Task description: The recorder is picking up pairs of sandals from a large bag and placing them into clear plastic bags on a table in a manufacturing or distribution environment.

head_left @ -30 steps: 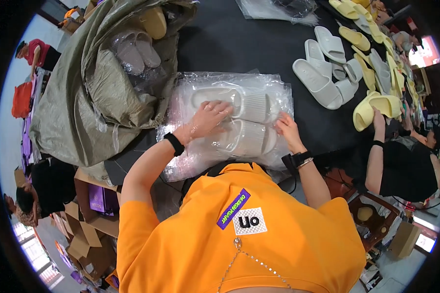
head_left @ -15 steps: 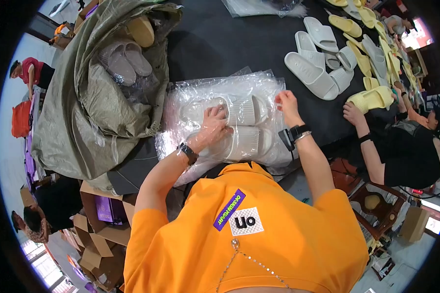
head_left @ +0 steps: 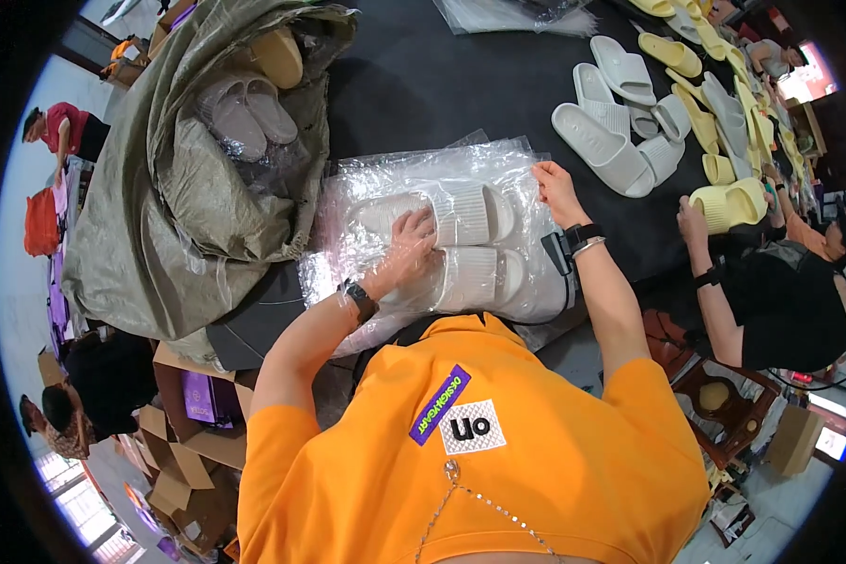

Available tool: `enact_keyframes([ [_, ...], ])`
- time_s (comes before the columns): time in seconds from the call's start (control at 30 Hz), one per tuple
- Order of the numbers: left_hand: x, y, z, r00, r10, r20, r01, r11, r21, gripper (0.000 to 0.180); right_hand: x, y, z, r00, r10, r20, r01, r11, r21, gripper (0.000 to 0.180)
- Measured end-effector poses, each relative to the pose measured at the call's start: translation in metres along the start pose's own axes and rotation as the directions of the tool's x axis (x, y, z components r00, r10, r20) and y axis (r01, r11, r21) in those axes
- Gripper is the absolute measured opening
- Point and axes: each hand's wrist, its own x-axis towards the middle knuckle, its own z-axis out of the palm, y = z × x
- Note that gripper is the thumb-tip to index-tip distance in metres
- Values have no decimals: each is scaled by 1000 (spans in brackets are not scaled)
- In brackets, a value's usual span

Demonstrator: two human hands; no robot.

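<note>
A pair of white slide slippers (head_left: 462, 214) lies side by side in or under clear plastic on a stack of clear plastic bags (head_left: 348, 188). My left hand (head_left: 410, 246) is on the pair, its bent fingers gripping about the inner edges. Whether a layer of film covers that hand is hard to make out. To the right, my right hand (head_left: 558, 195) pinches the upper right edge of the plastic bag between thumb and fingers, just past the slippers' heel ends.
A greenish woven sack (head_left: 197, 207) with bagged grey slippers (head_left: 246, 115) stands at left on the black table (head_left: 395, 85). Loose white slippers (head_left: 603, 148) and yellow slippers (head_left: 669, 54) lie at right. A co-worker's hand (head_left: 694, 222) holds a yellow slipper (head_left: 729, 205). Open cartons (head_left: 197, 399) stand lower left.
My right hand has moved slightly up and its fingers have closed on the bag's edge. My left hand stays on the slippers. The co-worker's yellow slipper has shifted right and down.
</note>
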Motion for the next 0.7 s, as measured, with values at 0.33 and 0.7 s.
enact_keyframes([
  [0.33, 3, 13, -7, 995, -93, 29, 90, 991, 98, 38, -2, 2, -19, 952, -205, -227, 152, 961, -232, 18],
  [0.7, -5, 7, -31, 912, -397, -108, 385, 916, -115, 38, -103, 25, -2, 954, 279, 114, -222, 907, -359, 38],
])
